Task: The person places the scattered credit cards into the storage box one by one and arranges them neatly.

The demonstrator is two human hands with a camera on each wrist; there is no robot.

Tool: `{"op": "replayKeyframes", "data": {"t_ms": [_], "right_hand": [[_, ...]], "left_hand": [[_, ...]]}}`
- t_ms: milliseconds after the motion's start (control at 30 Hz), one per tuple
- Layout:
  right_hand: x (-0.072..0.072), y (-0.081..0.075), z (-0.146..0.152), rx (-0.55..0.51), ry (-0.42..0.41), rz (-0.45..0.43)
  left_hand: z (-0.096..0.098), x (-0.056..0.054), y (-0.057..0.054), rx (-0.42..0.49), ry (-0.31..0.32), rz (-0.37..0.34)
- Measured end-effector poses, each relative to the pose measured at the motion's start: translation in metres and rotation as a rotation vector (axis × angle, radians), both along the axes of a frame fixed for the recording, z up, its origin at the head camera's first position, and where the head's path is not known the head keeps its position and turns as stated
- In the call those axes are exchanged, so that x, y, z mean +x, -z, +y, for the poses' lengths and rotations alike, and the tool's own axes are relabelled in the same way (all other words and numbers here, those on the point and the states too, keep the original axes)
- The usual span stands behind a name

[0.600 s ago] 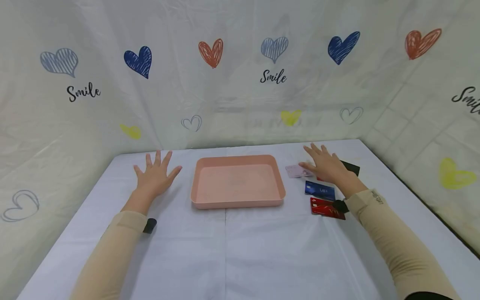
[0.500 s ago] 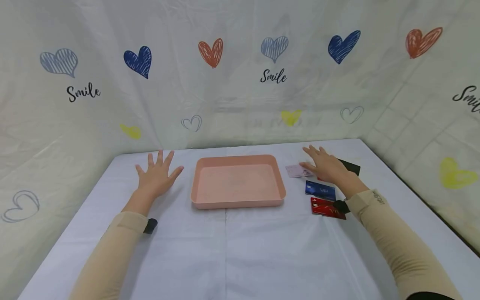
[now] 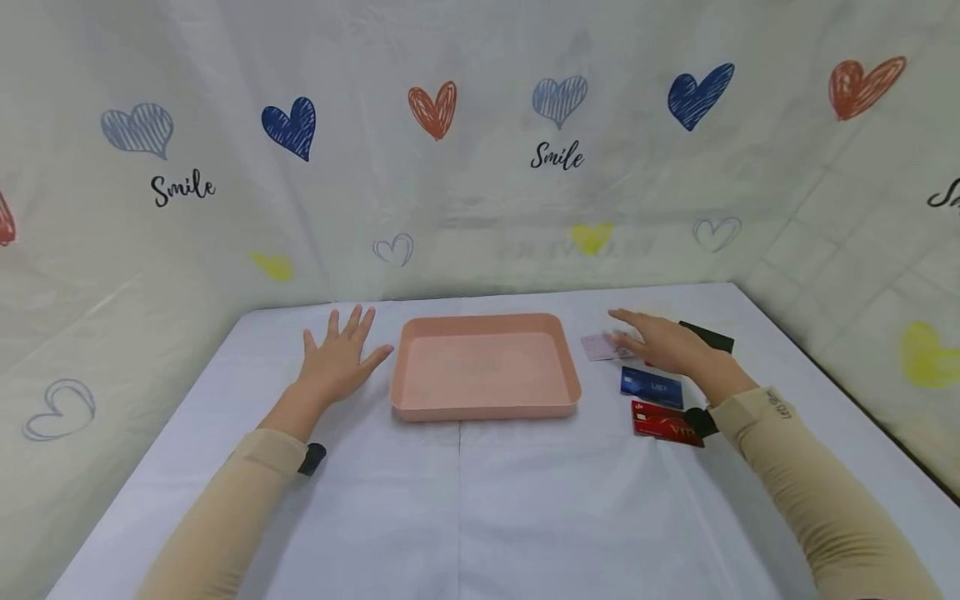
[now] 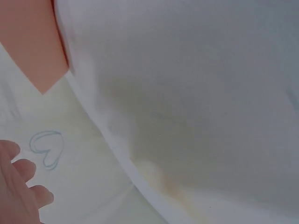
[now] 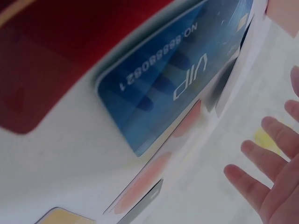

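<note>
Nearest of the cards on the table, the red card lies toward the right edge, its right end partly hidden behind the wrist; the blue card lies just beyond it. Left of these, the tray stands about midway between the left and right edges, toward the far edge, and no card lies in it. To its left, the left hand is spread, holding nothing. Over the cards, the right hand is held out nearly straight, pinching nothing, and hides part of what is beneath. Farther on, the pale card shows between tray and right hand, and the dark card lies toward the far right corner. I judge that nothing is done so far: every card in view is outside the tray, neither hand has one, and all the handling seems left to do.
</note>
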State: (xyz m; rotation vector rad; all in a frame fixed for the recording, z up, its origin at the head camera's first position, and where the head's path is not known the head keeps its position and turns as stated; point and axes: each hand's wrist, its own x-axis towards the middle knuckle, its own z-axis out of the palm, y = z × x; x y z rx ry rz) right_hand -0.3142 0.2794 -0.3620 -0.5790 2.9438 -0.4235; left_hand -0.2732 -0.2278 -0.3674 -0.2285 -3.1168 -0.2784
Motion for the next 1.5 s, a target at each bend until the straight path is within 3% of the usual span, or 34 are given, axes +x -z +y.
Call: {"op": "replayKeyframes", "data": {"t_ms": [600, 1100, 1500], "right_hand": [[-0.01, 0.012, 0.009, 0.025, -0.077, -0.025], [-0.015, 0.016, 0.013, 0.031, -0.059, -0.065], [-0.021, 0.015, 0.01, 0.016, -0.031, -0.113]], "left_hand": [[0.013, 0.01, 0.006, 0.017, 0.14, -0.027], [0.023, 0.023, 0.008, 0.033, 0.201, -0.088], [0.024, 0.027, 0.009, -0.023, 0.255, -0.11]]}}
